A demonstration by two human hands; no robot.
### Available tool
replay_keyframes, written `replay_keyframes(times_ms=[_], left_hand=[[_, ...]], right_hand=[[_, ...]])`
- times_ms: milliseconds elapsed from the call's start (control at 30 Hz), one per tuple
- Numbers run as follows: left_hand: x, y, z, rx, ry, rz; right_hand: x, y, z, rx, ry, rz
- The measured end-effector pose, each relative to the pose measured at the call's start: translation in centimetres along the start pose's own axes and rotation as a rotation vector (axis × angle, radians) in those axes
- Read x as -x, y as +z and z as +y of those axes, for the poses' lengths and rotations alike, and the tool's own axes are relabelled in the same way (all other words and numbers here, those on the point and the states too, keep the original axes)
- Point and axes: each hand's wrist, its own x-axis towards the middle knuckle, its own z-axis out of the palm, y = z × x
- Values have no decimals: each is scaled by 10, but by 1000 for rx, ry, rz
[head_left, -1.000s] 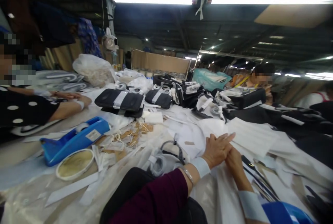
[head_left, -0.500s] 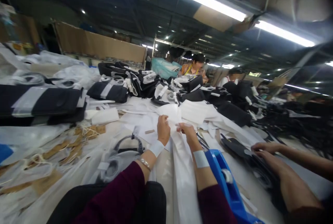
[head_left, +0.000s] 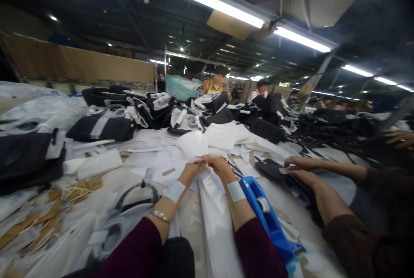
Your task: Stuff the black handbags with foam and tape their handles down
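Observation:
My left hand and my right hand meet above the middle of the table, fingers closed and pinched at the upper end of a long white translucent sheet. The sheet hangs down between my forearms. Beyond my fingertips lie white foam sheets. A blue tape dispenser stands just right of my right forearm. Left of my left wrist is a clear-wrapped bag with a dark handle. A black item lies partly under my left sleeve.
At the right, a co-worker's hands touch a black bag piece. Piles of black bags line the far side. Brown card strips with cords lie left. Two people stand behind the piles.
My hands have come together at the end of the white sheet; before, they were a little apart. The view has turned right, so most things appear further left.

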Motion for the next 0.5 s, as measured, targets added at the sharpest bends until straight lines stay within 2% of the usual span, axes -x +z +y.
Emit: replay_keyframes(times_ms=[100, 233, 367, 500], left_hand=[[2, -1, 1, 51, -13, -31], [-5, -4, 1, 98, -14, -76], [-16, -5, -2, 80, -42, -43], [-16, -4, -3, 91, -46, -26]], right_hand=[[2, -2, -9, 152, -48, -2], [1, -4, -19, 440, -95, 109], [2, -5, -18, 733, -154, 202], [10, 1, -14, 885, -255, 194]])
